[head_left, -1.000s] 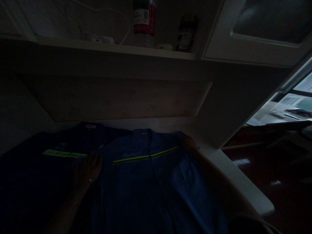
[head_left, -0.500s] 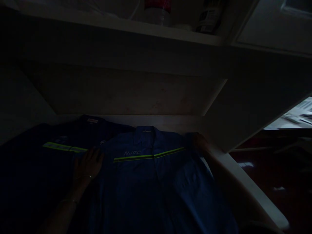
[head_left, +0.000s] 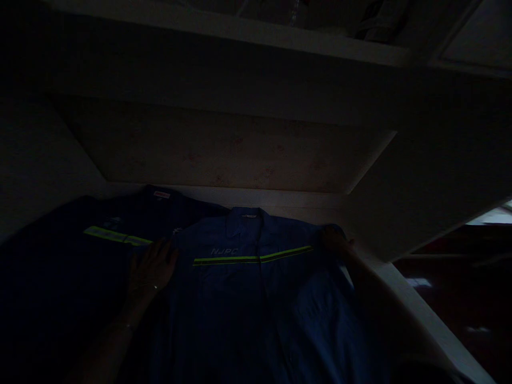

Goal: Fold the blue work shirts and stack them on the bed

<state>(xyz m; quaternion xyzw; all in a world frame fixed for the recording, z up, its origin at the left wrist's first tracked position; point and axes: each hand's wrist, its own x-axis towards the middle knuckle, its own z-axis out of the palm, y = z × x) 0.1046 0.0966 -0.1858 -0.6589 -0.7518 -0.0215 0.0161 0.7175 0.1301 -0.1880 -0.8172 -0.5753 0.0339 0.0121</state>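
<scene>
A blue work jacket (head_left: pixel 224 298) lies spread out, its collar at the back and a yellow-green striped band across the chest, with "NJPC" lettering above the band. My left hand (head_left: pixel 154 264) rests flat with fingers apart at the jacket's left shoulder, where it overlaps a darker navy jacket (head_left: pixel 60 277). On the opposite shoulder of the blue jacket lies my right hand (head_left: pixel 336 240), one finger standing apart at its outer side. Deep shadow blurs its other fingers. The lower parts of both jackets fade into darkness.
The jackets lie in a low recess with a patterned back panel (head_left: pixel 236 152) and a side wall (head_left: pixel 424 176) at the right. Overhead runs a pale shelf edge (head_left: pixel 248 29) with containers on it. A pale board edge (head_left: pixel 432 325) borders a dark reddish floor (head_left: pixel 460 298).
The view has shifted, so the jackets appear a little further right. My right hand has settled lower on the shoulder, which now looks flatter. My left hand stays at the same place on the cloth.
</scene>
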